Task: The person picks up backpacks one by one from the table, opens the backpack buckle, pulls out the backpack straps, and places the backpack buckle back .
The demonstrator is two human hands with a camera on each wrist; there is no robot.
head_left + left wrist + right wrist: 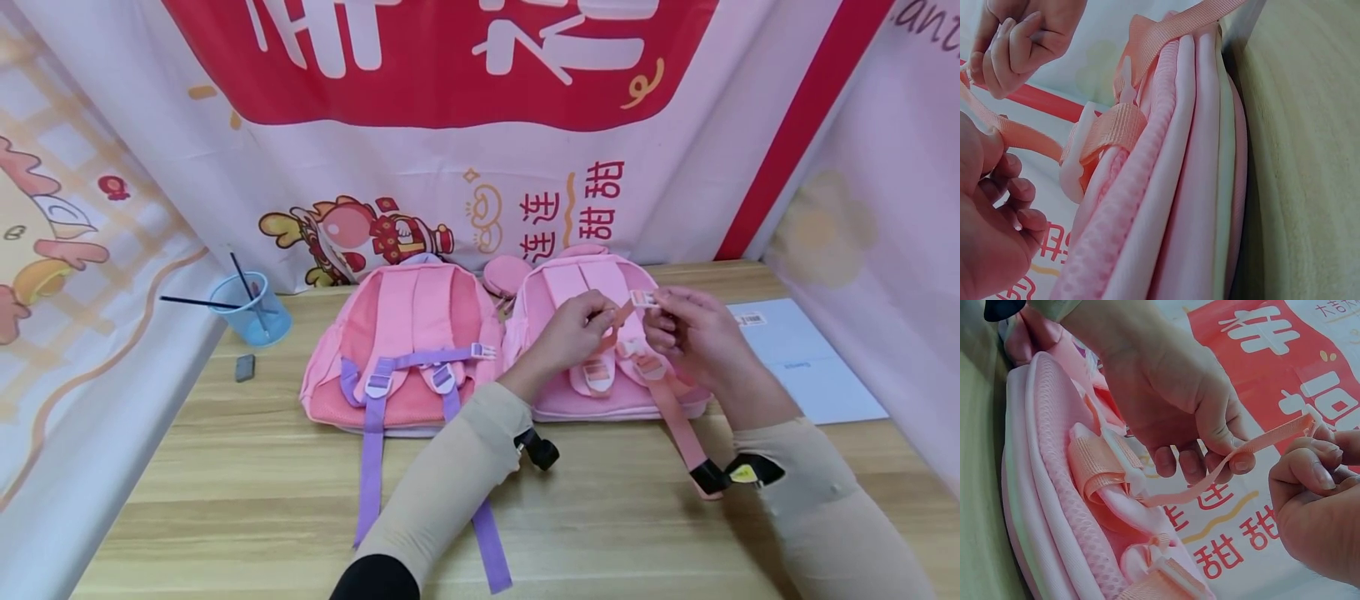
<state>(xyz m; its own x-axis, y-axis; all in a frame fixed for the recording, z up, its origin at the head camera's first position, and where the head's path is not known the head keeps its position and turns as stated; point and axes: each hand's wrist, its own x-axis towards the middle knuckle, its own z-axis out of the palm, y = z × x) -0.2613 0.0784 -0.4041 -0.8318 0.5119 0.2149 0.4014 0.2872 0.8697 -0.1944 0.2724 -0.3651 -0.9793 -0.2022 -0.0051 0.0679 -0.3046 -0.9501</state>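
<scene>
In the head view, a pink backpack [555, 400] with orange webbing stands at the right, its shoulder-strap side facing me. My left hand [572, 329] pinches a thin orange strap [1272, 434] between thumb and forefinger. At that strap's end is a white plastic buckle [642, 298], which my right hand [693, 325] holds by its other side. The right wrist view shows the strap stretched between both hands, its lower part sagging towards the backpack. White adjuster buckles [597, 377] sit lower on the shoulder straps. Fingers partly hide the buckle in both wrist views.
A second pink backpack [337, 379] with purple straps [371, 475] stands close on the left. Further left are a blue mesh pen cup [262, 321] and a small grey block [245, 367]. A light-blue flat folder [817, 367] lies at the right on the wooden table [225, 500].
</scene>
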